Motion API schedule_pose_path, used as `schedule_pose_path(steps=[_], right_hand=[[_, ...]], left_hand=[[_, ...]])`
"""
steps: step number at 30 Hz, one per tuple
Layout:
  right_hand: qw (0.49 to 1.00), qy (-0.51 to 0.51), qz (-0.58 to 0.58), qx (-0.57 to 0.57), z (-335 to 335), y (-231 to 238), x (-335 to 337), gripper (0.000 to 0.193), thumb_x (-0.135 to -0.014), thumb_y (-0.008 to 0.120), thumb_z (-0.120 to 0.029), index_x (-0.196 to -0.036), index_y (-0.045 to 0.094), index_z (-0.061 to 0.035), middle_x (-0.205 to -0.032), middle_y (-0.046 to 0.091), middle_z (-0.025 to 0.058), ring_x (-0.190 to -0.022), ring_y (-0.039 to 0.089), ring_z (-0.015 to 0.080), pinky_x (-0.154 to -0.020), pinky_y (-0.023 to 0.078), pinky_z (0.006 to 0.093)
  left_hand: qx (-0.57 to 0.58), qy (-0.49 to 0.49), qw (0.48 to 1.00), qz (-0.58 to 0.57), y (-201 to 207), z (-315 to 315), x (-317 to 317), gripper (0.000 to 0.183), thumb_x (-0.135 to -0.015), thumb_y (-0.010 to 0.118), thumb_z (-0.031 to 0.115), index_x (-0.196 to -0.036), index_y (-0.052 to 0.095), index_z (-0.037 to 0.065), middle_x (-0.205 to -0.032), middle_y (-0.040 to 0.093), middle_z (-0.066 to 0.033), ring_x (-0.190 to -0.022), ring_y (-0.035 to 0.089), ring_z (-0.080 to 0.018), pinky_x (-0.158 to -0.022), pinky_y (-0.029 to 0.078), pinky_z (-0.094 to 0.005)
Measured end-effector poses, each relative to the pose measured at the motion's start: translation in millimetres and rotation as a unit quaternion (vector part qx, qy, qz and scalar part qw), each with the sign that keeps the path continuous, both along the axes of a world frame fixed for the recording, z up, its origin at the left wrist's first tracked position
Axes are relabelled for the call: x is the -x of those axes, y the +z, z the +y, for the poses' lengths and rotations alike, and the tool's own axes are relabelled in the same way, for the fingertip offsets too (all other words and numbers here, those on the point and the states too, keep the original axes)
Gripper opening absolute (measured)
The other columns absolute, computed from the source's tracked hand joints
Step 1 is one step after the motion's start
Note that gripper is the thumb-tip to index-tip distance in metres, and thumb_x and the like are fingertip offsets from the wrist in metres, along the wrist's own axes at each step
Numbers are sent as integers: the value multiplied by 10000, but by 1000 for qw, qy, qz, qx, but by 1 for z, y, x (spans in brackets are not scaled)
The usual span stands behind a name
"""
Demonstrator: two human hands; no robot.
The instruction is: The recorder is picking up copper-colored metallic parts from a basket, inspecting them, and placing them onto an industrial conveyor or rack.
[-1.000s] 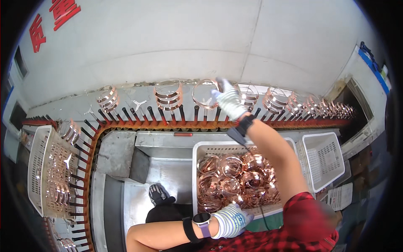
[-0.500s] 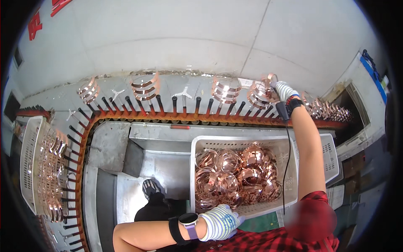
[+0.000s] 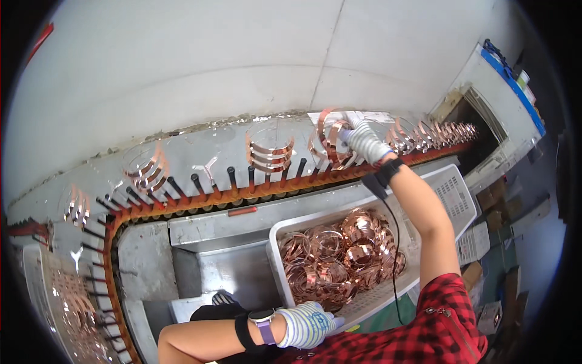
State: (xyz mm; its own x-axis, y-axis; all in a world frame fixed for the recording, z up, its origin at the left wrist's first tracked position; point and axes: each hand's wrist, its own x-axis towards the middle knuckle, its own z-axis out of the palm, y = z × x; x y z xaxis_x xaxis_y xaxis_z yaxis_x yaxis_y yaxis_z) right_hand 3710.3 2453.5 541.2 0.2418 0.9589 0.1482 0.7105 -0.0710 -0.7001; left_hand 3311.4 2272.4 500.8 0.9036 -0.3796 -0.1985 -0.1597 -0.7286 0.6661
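At the conveyor, my right hand [image 3: 367, 143], in a striped glove, is closed on shiny copper-coloured rings [image 3: 332, 134]. These rings overlap others at the rack, so which ones the fingers grip is partly hidden. My left hand [image 3: 308, 324], also gloved, lies with curled fingers against the near edge of the white plastic crate [image 3: 274, 242]. What its fingers hold, if anything, is hidden. Inside the crate is a heap of copper-coloured rings [image 3: 332, 242]. A stack of curved copper-coloured bands [image 3: 269, 155] stands on the conveyor left of my right hand.
A curved conveyor chain [image 3: 200, 200] with black-tipped upright pegs runs along the wall. Further ring stacks [image 3: 448, 132] trail toward a dark opening [image 3: 482, 121] at the right. Another perforated crate [image 3: 36, 285] is at far left. A black cable [image 3: 395, 267] hangs from my right wrist.
The view has swung to the right, and the conveyor and crate appear tilted. My right hand stays at the conveyor with the rings; my left hand remains at the crate's near edge.
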Motion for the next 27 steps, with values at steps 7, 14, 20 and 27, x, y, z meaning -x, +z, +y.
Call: schedule_pose_path(steps=[7,14,20,27], right_hand=[[936,-86,213,-268,-66,103,-35,256,-990,536,-144,-1199,632,-34,-951,671,28,-827,607,91,-707,509,257],[951,-292,-55,-90,-101,12,-155,300,-892,617,-139,-1178,631,-51,-1049,696,106,-904,660,216,-791,534,365],[951,-156,-257,71,-80,-16,-111,314,-923,508,-86,-1207,639,-67,-1159,670,226,-1080,652,339,-914,515,410],[966,-204,-48,-151,-49,16,-79,507,-849,656,-69,-1332,525,16,-1222,651,216,-1154,623,312,-967,495,350]], left_hand=[[57,15,997,-48,-15,35,4,495,-901,581,230,-1327,510,-12,-899,666,-213,-863,634,-418,-781,511,-467],[92,14,990,-108,-4,1,2,282,-911,573,215,-1077,582,-13,-823,673,-199,-768,643,-409,-748,507,-484],[46,57,997,23,-5,-7,-19,520,-933,560,324,-1319,511,-22,-904,663,-242,-888,634,-419,-805,508,-481],[11,123,992,12,-4,-6,-32,564,-947,538,378,-1310,522,-53,-998,673,-230,-930,636,-403,-847,494,-468]])
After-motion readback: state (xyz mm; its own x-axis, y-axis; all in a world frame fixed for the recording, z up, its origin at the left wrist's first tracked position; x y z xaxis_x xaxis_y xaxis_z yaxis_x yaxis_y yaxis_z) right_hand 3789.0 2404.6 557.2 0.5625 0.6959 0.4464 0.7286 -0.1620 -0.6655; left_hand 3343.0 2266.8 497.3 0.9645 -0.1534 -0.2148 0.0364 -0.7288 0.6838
